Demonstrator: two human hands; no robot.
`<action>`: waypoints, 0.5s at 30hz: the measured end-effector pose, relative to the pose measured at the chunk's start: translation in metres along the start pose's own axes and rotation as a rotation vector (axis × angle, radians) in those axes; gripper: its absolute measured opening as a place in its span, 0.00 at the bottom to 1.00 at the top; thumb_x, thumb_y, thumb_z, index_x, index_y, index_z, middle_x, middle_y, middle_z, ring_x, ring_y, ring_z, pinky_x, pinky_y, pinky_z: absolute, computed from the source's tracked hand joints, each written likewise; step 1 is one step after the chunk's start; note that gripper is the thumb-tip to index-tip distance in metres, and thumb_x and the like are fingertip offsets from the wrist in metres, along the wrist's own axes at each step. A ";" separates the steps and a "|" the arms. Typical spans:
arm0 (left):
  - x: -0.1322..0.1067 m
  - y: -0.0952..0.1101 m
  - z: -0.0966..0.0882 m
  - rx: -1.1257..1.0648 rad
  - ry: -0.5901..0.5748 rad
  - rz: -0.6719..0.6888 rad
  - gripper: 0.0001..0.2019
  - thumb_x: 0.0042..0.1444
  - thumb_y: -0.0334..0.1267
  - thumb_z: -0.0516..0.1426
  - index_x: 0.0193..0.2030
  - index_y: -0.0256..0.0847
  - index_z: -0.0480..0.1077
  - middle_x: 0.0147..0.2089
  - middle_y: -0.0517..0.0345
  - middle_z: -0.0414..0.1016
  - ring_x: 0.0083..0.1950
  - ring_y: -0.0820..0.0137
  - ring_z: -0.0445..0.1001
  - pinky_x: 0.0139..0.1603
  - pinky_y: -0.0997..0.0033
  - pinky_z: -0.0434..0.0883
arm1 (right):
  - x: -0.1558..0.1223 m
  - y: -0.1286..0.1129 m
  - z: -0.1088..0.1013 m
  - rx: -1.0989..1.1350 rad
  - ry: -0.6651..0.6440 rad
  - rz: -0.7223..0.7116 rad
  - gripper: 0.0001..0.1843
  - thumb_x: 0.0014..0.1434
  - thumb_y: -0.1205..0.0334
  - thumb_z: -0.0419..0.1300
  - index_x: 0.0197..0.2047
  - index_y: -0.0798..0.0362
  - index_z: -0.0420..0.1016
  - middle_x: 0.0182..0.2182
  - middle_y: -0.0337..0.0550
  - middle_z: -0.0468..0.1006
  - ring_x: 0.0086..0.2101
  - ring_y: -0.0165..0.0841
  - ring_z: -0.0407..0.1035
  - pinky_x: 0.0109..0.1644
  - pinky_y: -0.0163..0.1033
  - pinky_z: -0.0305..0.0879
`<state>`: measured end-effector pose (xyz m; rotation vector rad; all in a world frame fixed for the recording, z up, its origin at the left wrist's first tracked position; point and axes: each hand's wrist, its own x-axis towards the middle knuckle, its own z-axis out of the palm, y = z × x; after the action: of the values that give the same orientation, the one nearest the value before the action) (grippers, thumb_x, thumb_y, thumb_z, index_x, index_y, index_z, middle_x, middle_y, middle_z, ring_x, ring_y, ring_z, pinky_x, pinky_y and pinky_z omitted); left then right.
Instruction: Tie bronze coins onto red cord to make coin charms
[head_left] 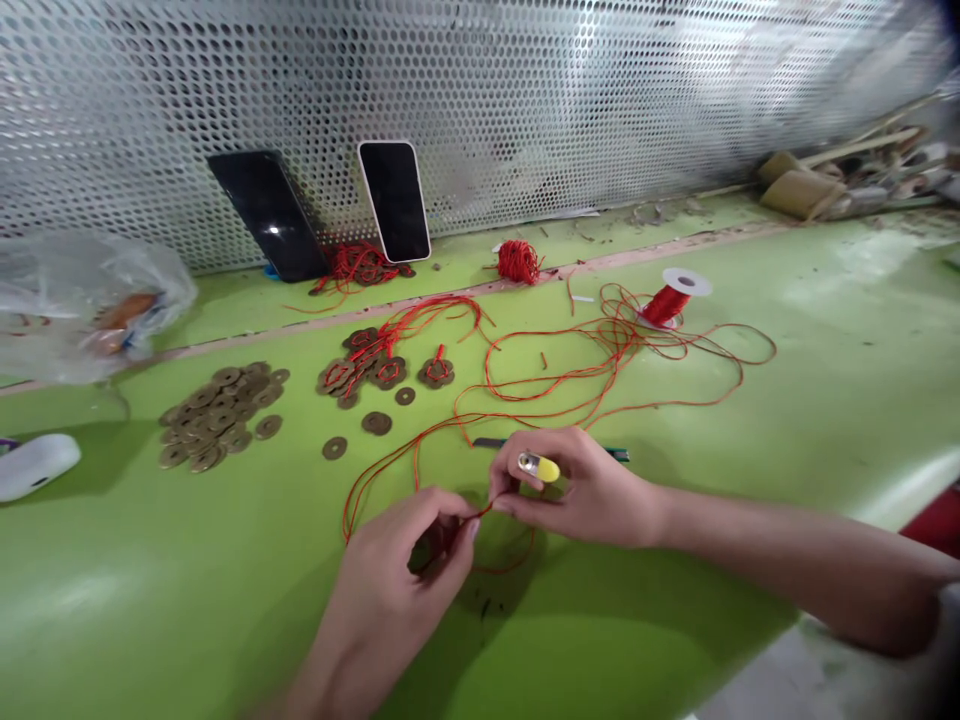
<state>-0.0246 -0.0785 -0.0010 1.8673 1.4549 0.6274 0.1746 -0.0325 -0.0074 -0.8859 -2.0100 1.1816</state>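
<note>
A thin red cord runs between my two hands, low over the green table. My left hand pinches it between thumb and fingertips. Just to the right, my right hand pinches the same cord between thumb and forefinger. Tucked in the curled fingers of that hand is a small yellow thing with a metal end, which looks like a lighter. Behind the right hand lies a cutter knife, partly hidden. Loops of the cord trail across the table to a white-flanged spool.
Brass coins with holes lie heaped at left. Coin flowers tied with red cord lie mid-table. Farther back are a red cord ball and two phones, one black, one white-edged, against a perforated metal panel. A plastic bag sits left.
</note>
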 end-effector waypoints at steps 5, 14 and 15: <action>0.001 -0.003 0.000 0.013 0.040 0.052 0.07 0.58 0.37 0.54 0.29 0.44 0.69 0.23 0.67 0.72 0.24 0.76 0.70 0.24 0.80 0.65 | 0.001 0.001 -0.002 0.036 0.019 0.023 0.01 0.57 0.69 0.58 0.35 0.55 0.70 0.32 0.40 0.76 0.32 0.26 0.70 0.39 0.31 0.67; 0.000 -0.008 0.003 0.081 -0.060 0.054 0.11 0.61 0.41 0.52 0.29 0.43 0.70 0.23 0.66 0.71 0.23 0.75 0.70 0.24 0.79 0.66 | -0.002 0.006 0.004 0.066 -0.048 0.075 0.06 0.54 0.63 0.64 0.32 0.56 0.72 0.29 0.42 0.77 0.29 0.27 0.70 0.33 0.31 0.66; -0.001 -0.010 0.003 0.091 -0.060 0.076 0.11 0.60 0.42 0.52 0.28 0.43 0.70 0.22 0.66 0.71 0.23 0.75 0.70 0.24 0.79 0.66 | -0.002 0.006 0.004 0.072 -0.043 0.077 0.06 0.54 0.63 0.64 0.32 0.56 0.72 0.29 0.41 0.77 0.29 0.27 0.70 0.33 0.30 0.66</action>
<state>-0.0290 -0.0789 -0.0104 2.0025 1.4001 0.5439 0.1741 -0.0341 -0.0150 -0.9169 -1.9690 1.3178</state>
